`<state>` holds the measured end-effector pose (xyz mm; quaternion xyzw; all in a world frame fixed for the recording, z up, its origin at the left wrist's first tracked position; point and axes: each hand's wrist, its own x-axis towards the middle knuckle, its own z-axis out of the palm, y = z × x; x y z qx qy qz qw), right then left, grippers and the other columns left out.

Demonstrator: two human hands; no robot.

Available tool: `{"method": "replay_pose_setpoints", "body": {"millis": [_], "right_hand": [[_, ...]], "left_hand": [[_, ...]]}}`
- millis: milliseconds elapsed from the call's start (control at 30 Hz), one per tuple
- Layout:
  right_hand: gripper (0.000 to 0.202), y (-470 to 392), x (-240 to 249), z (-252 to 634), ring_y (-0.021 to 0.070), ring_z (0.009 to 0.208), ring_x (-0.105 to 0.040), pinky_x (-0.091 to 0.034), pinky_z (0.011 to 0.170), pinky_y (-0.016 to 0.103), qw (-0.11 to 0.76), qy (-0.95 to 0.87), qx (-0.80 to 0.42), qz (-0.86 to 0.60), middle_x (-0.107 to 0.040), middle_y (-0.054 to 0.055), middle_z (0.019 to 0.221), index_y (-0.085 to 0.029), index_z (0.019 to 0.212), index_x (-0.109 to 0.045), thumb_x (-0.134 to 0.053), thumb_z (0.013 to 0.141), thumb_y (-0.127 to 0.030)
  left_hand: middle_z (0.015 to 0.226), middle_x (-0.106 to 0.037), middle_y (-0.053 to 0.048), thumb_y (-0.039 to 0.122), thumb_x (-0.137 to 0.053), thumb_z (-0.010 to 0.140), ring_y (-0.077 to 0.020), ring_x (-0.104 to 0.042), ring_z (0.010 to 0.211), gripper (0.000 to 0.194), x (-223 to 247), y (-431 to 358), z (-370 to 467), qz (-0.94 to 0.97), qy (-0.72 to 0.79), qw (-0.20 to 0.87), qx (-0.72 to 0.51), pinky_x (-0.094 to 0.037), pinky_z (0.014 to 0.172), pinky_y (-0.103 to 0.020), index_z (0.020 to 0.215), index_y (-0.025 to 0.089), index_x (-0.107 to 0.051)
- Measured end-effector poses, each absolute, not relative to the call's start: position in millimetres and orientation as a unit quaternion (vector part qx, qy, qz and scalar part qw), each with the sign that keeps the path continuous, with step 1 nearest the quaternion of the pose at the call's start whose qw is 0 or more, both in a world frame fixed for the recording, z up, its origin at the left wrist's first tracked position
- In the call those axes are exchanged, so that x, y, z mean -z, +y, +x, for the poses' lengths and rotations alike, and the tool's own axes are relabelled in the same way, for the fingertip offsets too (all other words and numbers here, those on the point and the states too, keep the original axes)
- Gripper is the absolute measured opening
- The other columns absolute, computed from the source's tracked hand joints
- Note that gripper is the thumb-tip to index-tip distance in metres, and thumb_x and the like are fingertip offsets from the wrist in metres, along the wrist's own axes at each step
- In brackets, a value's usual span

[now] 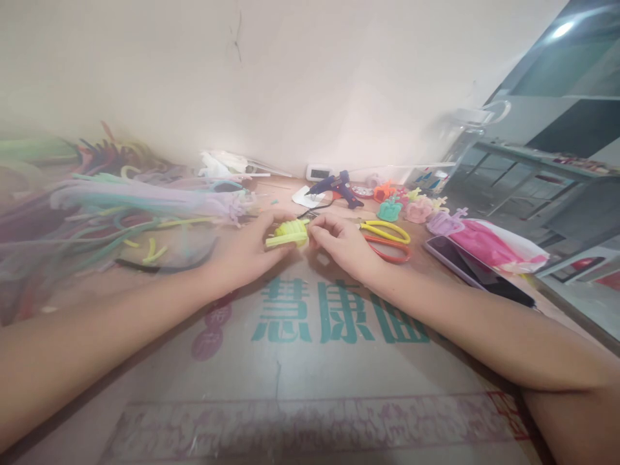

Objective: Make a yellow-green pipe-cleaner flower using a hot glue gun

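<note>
My left hand [254, 248] is closed round a coiled yellow-green pipe-cleaner piece [292, 234], above the printed cardboard [290, 374]. Close by its right side, the thumb and fingers of my right hand [341, 242] are pinched together; whatever they hold is too small to make out. Scissors [386, 231] with one yellow and one red handle lie just beyond my right hand. Behind both hands a dark blue glue gun [339, 188] rests on the table.
Bundles of pastel pipe cleaners [145, 197] spread across the left. Small coloured crown-like pieces [389, 208], a phone [477, 271] and a pink packet [498, 245] lie at the right. A small white digital display [319, 172] stands by the wall.
</note>
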<state>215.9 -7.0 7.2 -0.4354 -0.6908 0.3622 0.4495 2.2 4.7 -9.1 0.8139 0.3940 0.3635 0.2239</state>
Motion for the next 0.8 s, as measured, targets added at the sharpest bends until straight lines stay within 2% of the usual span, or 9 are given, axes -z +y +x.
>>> {"method": "replay_pose_setpoints", "body": {"millis": [133,300,500,667,800], "right_hand": [[0.003,-5.0,-4.6,216.2,0.0119,0.063,-0.052,-0.042,0.060,0.026,0.448,-0.689,-0.374,-0.429,-0.060,-0.004,0.071,-0.021,0.078,-0.058,-0.058,0.080,-0.023],[0.004,-1.8,-2.8,215.3,0.0114,0.064,-0.054,-0.044,0.061,0.026,0.454,-0.677,-0.389,-0.430,-0.062,-0.003,0.074,-0.020,0.082,-0.059,-0.061,0.079,-0.023],[0.012,-1.3,-2.8,216.4,0.0115,0.061,-0.052,-0.042,0.060,0.026,0.436,-0.679,-0.393,-0.441,-0.060,-0.004,0.070,-0.020,0.083,-0.058,-0.065,0.086,-0.030],[0.025,-3.3,-5.4,216.8,0.0108,0.060,-0.049,-0.041,0.062,0.026,0.432,-0.697,-0.372,-0.436,-0.059,-0.004,0.068,-0.020,0.077,-0.056,-0.058,0.094,-0.038],[0.024,-2.2,-5.3,216.3,0.0111,0.062,-0.050,-0.042,0.064,0.026,0.433,-0.696,-0.377,-0.431,-0.058,-0.004,0.068,-0.019,0.078,-0.059,-0.055,0.095,-0.036]], "left_hand": [[0.139,-0.065,-0.003,0.038,-0.063,0.092,-0.0282,-0.061,0.129,0.044,7.7,3.4,2.8,0.815,0.396,0.222,-0.361,-0.050,0.112,-0.046,0.134,0.030,-0.055],[0.138,-0.065,-0.003,0.042,-0.063,0.093,-0.0279,-0.062,0.128,0.043,7.0,2.9,3.4,0.815,0.398,0.221,-0.360,-0.049,0.112,-0.045,0.133,0.029,-0.055],[0.139,-0.064,-0.005,0.042,-0.063,0.093,-0.0275,-0.061,0.129,0.043,7.2,4.0,3.8,0.819,0.389,0.218,-0.361,-0.047,0.113,-0.045,0.133,0.027,-0.055],[0.139,-0.064,-0.005,0.042,-0.063,0.093,-0.0276,-0.061,0.128,0.044,7.2,3.0,3.2,0.818,0.408,0.207,-0.350,-0.048,0.112,-0.046,0.133,0.026,-0.055],[0.140,-0.064,-0.005,0.042,-0.063,0.092,-0.0273,-0.061,0.129,0.044,7.4,3.0,3.2,0.819,0.411,0.205,-0.344,-0.049,0.111,-0.045,0.133,0.027,-0.055]]}}
